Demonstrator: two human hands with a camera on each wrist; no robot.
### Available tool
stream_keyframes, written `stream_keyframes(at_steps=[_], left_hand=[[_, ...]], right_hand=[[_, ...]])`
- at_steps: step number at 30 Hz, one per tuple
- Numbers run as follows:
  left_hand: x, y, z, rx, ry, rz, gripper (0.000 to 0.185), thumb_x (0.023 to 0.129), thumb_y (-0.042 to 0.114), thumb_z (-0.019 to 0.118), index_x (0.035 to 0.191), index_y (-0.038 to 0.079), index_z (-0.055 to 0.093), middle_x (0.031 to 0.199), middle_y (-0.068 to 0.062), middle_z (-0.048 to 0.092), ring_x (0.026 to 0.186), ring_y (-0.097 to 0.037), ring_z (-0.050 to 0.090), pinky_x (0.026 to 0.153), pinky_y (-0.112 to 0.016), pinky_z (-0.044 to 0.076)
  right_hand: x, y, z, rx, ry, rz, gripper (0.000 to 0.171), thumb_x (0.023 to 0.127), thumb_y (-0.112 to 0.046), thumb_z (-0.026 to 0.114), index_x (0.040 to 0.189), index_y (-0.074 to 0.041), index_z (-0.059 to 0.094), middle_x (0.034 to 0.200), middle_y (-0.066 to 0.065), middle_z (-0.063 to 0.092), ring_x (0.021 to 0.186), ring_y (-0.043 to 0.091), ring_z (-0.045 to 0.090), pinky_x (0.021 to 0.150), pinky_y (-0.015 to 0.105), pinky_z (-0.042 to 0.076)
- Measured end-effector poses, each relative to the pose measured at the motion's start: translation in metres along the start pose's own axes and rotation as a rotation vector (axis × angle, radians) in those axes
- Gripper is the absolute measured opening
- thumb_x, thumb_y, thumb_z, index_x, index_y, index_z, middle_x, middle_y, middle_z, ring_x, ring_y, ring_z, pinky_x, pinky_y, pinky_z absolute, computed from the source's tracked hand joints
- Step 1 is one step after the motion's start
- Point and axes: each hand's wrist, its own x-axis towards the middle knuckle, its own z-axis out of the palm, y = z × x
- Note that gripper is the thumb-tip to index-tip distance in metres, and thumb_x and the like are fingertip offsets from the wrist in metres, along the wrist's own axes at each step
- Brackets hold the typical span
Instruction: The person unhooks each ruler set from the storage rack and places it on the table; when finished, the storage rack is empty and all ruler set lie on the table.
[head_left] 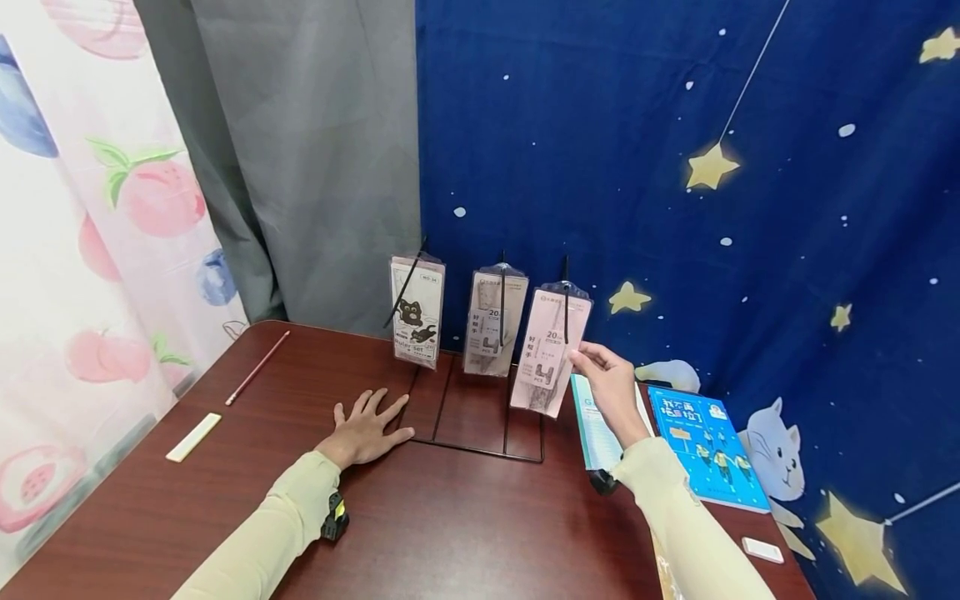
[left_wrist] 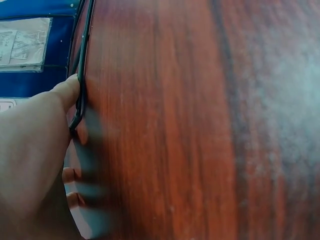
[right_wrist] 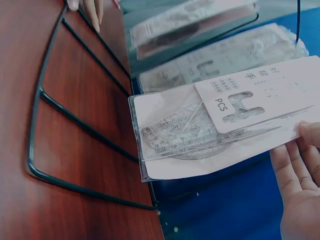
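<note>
My right hand [head_left: 611, 387] pinches the right edge of a pink ruler set packet [head_left: 551, 350], thumb on its front. That packet hangs at the right hook of a black wire display rack [head_left: 476, 450]. In the right wrist view, clear rulers and a protractor show through the packet's film [right_wrist: 200, 132]. My left hand [head_left: 367, 433] rests on the table with fingers spread, thumb and fingertips at the rack's front left corner. A second pink packet [head_left: 495, 325] hangs in the middle, and a white packet with black cats [head_left: 417, 312] on the left hook.
A pencil [head_left: 257, 368] and a white-and-yellow strip [head_left: 193, 437] lie on the brown table [head_left: 450, 517] at left. To the right are a teal-edged booklet [head_left: 596, 429], a blue book [head_left: 708, 450] and a small white block [head_left: 762, 550]. Curtains [head_left: 600, 125] hang behind.
</note>
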Motion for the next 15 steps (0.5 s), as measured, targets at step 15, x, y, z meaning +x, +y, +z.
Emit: stream_keyframes(at_steps=[15], left_hand=[[0.002, -0.005, 0.005, -0.026, 0.017, 0.011, 0.075, 0.103, 0.063, 0.047, 0.164, 0.023, 0.032, 0.170, -0.024, 0.021, 0.157, -0.050, 0.015, 0.114, -0.084, 0.006]], right_hand=[[-0.044, -0.008, -0.004, 0.017, -0.015, 0.049, 0.037, 0.094, -0.030, 0.078, 0.120, -0.004, 0.074, 0.107, 0.004, 0.080, 0.087, 0.003, 0.076, 0.083, 0.019, 0.059]])
